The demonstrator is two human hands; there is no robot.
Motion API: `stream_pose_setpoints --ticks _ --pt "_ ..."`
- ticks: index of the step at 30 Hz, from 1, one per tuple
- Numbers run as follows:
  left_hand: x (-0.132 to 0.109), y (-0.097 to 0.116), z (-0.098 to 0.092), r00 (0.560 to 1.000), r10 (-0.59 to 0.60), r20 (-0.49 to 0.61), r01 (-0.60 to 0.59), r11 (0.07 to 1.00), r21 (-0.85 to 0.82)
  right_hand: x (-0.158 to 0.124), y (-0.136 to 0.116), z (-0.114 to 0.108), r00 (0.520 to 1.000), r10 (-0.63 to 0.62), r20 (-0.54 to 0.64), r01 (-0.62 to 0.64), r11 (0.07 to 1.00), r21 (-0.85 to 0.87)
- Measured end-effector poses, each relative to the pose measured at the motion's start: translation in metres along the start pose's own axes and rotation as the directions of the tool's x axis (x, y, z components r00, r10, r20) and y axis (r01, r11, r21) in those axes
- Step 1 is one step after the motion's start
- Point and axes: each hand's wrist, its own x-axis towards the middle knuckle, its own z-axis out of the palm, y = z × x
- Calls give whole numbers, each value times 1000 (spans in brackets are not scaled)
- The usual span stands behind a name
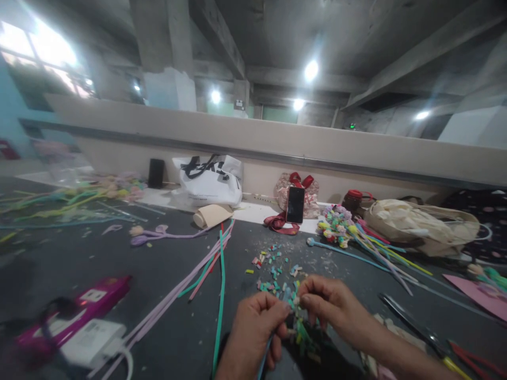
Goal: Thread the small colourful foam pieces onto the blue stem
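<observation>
Our left hand (257,327) pinches a blue stem (266,352) beside scattered clippings (274,273); whether our right hand (332,303) grips too, we cannot tell; bunched flower-topped stems (336,224) appear done, bare strips (222,279) unworked

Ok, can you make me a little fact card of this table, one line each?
Left hand: pinching a thin blue stem
Right hand: fingers pinched near the left hand's; anything between them is too small to tell
Colourful bits: scattered on the dark table
Phone: upright, in front of a floral bag
Flower bunch: right of the phone
Power strip: magenta, far left of the hands
</observation>
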Motion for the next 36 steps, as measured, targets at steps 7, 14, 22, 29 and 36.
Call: stream_pose_setpoints --ticks 7,14,22,29,36 --pt "-2 -3 6 1000 9 22 -15 961 276 -13 -7 -26 994 -107 10 105 956 -274" --pt "-1 -3 6 999 8 42 -23 929 370 -13 5 -25 983 -178 48 183 919 -350" --pt "-4 -4 5 983 -139 123 98 952 288 -18 3 -22 978 -202 42 203 902 -380" --pt "-4 -2 6 981 -141 133 103 961 257 -21 3 -17 959 -278 54 273 854 -444" --pt "-5 -3 5 984 -123 132 81 955 284 -21 5 -14 953 -288 88 293 815 -500"
